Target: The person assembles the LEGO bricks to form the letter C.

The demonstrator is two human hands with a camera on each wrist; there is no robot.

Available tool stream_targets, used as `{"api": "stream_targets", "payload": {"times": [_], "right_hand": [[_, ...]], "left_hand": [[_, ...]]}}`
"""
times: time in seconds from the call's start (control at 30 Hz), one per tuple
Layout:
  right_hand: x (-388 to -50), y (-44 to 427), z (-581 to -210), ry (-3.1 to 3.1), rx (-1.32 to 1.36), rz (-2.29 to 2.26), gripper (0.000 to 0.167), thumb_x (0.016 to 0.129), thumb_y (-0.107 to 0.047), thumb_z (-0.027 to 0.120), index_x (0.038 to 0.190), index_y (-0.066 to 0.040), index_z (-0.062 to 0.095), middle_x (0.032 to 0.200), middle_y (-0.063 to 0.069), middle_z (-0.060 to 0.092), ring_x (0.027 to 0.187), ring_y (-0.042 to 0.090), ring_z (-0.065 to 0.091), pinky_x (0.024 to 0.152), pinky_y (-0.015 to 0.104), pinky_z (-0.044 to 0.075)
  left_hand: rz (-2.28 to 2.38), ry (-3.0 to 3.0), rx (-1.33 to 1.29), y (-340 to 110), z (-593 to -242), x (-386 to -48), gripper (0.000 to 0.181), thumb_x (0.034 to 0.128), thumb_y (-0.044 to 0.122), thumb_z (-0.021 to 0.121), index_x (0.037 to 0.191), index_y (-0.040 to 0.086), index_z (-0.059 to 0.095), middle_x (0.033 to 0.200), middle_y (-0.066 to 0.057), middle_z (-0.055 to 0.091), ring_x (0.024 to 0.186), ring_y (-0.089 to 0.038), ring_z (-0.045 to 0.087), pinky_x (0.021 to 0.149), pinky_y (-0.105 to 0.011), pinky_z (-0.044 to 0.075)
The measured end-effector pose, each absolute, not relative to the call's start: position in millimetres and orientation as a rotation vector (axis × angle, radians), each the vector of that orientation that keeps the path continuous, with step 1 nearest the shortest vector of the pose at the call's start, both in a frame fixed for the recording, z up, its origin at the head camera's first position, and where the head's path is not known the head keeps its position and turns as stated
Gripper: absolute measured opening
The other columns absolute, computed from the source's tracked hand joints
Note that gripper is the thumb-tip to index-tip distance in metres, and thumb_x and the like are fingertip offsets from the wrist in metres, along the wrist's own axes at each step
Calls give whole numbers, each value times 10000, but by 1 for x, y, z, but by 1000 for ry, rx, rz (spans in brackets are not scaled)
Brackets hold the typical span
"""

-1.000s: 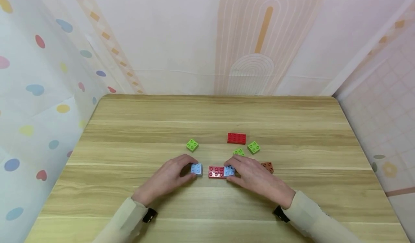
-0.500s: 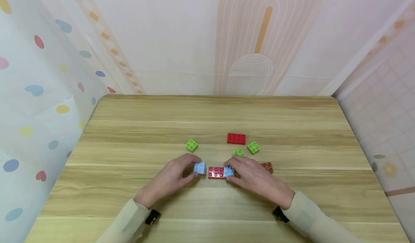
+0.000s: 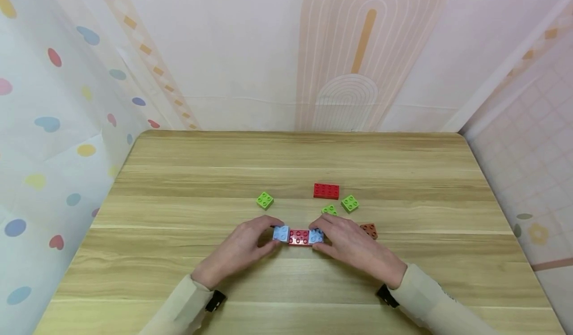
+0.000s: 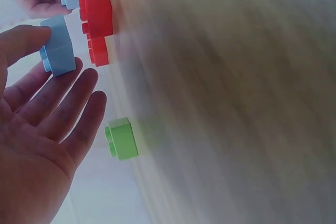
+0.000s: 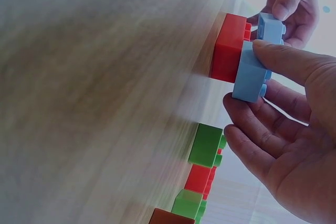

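My left hand (image 3: 240,248) pinches a light blue brick (image 3: 281,233) between thumb and fingers, at the left end of a red brick (image 3: 298,237). In the left wrist view this blue brick (image 4: 59,48) is held above table level, beside the red brick's studs. My right hand (image 3: 355,240) grips a second blue brick (image 3: 316,236), which sits on the red brick's right end. The right wrist view shows that blue brick (image 5: 249,74) overhanging the red one (image 5: 229,48), with my thumb and fingers round it.
Behind the hands lie a green brick (image 3: 265,201) at left, another red brick (image 3: 326,191), and two green bricks (image 3: 350,203) (image 3: 330,209), the nearer partly covered by my right hand. A brown brick (image 3: 369,230) lies beyond my right wrist. Curtains enclose the wooden table (image 3: 201,176).
My left hand has moved right with its blue brick, closing the gap to the red brick's left end. My right hand has stayed in place on its brick.
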State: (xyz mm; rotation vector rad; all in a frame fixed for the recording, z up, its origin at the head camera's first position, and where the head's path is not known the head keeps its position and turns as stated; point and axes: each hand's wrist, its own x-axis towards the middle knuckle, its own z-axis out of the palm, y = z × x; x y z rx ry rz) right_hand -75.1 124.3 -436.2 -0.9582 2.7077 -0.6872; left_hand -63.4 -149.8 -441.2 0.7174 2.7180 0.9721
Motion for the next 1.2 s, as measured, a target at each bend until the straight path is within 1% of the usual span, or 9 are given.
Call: {"api": "stream_targets", "payload": {"times": [0.2,0.37,0.67,0.9,1.2], "right_hand": [[-75,124,-436,2706,-960,-697,355,930,-275,805,1225,-107,701,1129,2,679,911,106,589,800,314,581],[-75,125,-436,2710,-970,-697,351,927,-274,808,1217,-106,703,1117,-1,678,890,99,579,773,289,572],[-75,125,-437,2714,-984,-699,349,924,-274,811,1209,-104,705,1112,-2,678,892,98,583,775,288,575],[-75,125,-437,2711,-985,-702,348,923,-269,814,1209,-103,705,1108,-4,674,882,96,570,773,277,571],[-76,125,-437,2713,-1003,-703,352,925,-266,811,1216,-101,703,1117,1,674,895,90,588,785,282,580]], "left_hand": [[988,2713,752,-148,-444,-64,338,933,155,786,1249,131,668,1222,8,708,1121,-136,668,978,-373,579],[1004,2697,760,-146,-445,-65,343,936,163,783,1258,121,671,1233,-8,709,1116,-150,682,967,-350,585],[1005,2690,769,-144,-448,-66,345,944,151,776,1270,101,674,1236,-29,709,1074,-147,696,920,-304,599],[1020,2689,780,-143,-451,-67,350,932,113,781,1263,72,676,1226,-56,711,1065,-171,700,912,-322,606],[1031,2661,802,-142,-452,-69,338,941,123,774,1260,63,681,1218,-57,715,1059,-149,695,913,-306,602]]}}
